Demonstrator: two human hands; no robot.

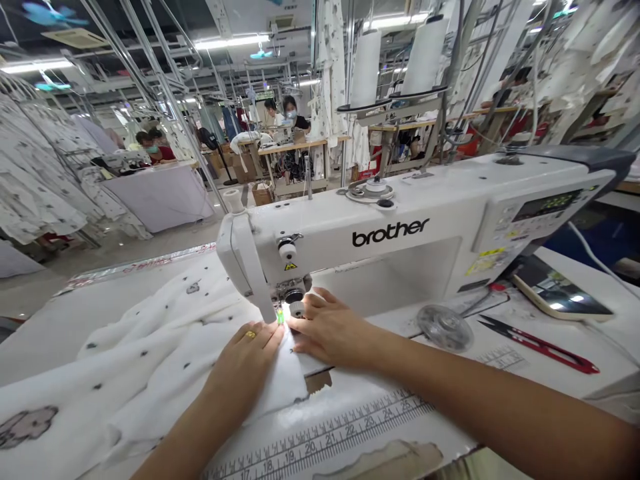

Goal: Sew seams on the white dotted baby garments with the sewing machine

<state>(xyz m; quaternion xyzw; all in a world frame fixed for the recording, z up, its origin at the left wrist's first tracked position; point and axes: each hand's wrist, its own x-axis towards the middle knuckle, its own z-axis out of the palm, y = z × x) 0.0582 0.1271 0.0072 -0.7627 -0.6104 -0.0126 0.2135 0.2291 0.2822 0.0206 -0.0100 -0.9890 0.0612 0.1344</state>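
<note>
A white Brother sewing machine (400,233) stands across the table. White printed fabric (140,360) lies spread to the left and runs under the needle area (287,310). My left hand (247,363), with a gold ring, lies flat on the fabric just left of the presser foot, fingers stretched out together. My right hand (327,330) rests on the fabric just right of the needle, fingers extended and pressing the cloth down at the foot. Neither hand grips anything.
Red-handled thread snips (543,343) and a phone (555,293) lie on the table to the right, near a clear bobbin disc (443,327). A ruler strip (330,437) runs along the front edge. Thread cones (395,60) stand behind the machine. Other workers (290,117) sit at far tables.
</note>
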